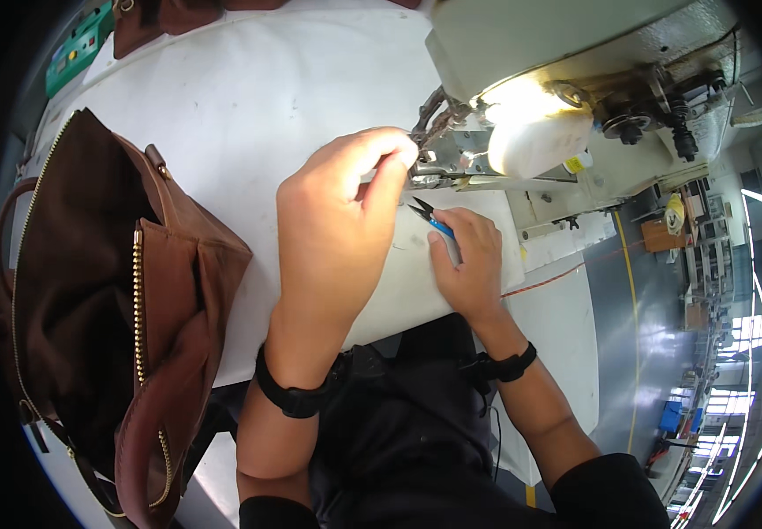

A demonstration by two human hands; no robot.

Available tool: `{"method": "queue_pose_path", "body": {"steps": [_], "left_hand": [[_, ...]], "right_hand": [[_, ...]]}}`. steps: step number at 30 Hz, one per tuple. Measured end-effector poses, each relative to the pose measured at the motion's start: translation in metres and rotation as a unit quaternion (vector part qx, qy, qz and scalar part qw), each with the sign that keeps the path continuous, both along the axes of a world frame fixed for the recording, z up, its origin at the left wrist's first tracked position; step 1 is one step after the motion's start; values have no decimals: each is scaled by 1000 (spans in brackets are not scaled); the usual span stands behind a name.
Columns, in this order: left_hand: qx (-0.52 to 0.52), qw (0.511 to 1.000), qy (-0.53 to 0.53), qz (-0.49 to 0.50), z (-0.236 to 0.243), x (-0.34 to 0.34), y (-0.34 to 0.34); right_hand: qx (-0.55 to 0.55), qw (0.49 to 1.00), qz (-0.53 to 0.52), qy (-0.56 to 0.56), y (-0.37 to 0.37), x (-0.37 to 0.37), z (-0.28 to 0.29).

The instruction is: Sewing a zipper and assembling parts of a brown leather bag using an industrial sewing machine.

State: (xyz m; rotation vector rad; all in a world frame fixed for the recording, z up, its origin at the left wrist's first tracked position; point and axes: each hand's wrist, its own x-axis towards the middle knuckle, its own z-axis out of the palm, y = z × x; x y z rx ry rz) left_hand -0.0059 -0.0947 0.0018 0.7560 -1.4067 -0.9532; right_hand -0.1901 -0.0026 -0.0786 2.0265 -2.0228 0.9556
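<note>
My left hand point(343, 203) is raised beside the needle area of an industrial sewing machine point(540, 53). Its thumb and forefinger are pinched together, and whatever lies between them is too small to make out. Lower and to the right, my right hand point(478, 260) rests at the white table's edge with thread snips point(442, 227) in its grip. The snips have a blue handle and dark pointed blades, which point up and left toward the machine. A lit lamp glares on the machine's presser foot area point(438, 159).
At the left stands a brown leather bag point(191, 291), its zipped mouth gaping and dark lining showing. More brown leather pieces point(189, 14) lie at the table's far edge, near a green box point(79, 51). An orange cord point(557, 273) runs right of the white table point(337, 66).
</note>
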Motion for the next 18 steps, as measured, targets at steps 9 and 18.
{"method": "queue_pose_path", "body": {"steps": [9,18], "left_hand": [[-60,994,-91,17,7,6,-4],[-94,990,-104,22,6,9,-6]], "right_hand": [[15,1000,-7,4,0,3,3],[8,1000,0,17,0,1,0]]}}
